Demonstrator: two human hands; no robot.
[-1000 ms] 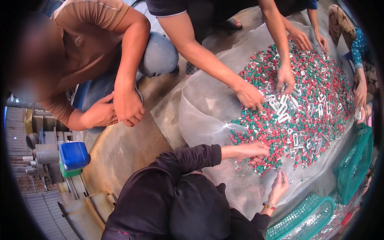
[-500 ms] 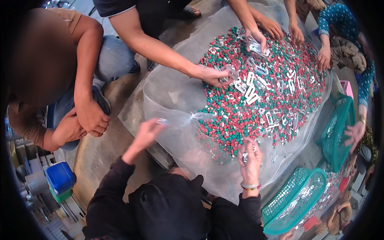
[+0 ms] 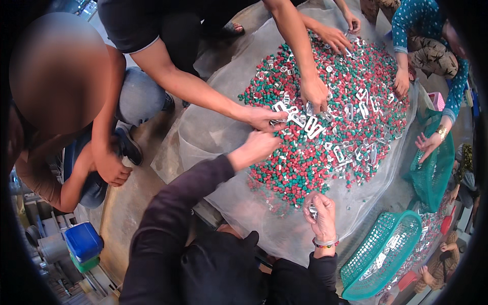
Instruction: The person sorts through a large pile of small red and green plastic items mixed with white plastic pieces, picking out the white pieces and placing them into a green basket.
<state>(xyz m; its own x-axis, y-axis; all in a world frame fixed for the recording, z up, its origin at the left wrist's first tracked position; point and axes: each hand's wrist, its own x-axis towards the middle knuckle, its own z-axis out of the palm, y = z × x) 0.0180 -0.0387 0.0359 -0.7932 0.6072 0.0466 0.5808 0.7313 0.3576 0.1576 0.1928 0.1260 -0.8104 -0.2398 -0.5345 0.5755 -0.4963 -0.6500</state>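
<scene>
Red and green cone-shaped pebbles [image 3: 292, 173] lie heaped on a translucent sheet [image 3: 223, 185], with silver slotted metal frames like buckles [image 3: 315, 128] scattered through them. My left hand [image 3: 256, 147] reaches to the heap's left edge, back of the hand up and fingers curled; whatever they hold is hidden. Beside it, another person's hand [image 3: 262, 118] grips several metal frames. At the heap's near edge my right hand [image 3: 321, 213], with bracelets at the wrist, is closed around small silver metal buckles [image 3: 313, 209].
Other people's hands [image 3: 315, 94] work across the far side of the heap. One person crouches at the left. A green basket [image 3: 351, 264] holding silver pieces stands at the lower right, with another green basket [image 3: 432, 173] beyond it. Blue container [image 3: 83, 241] at lower left.
My left hand has moved right and away from me to the heap's edge. My right hand has come slightly nearer, still closed. The other person's far hand has lowered onto the heap.
</scene>
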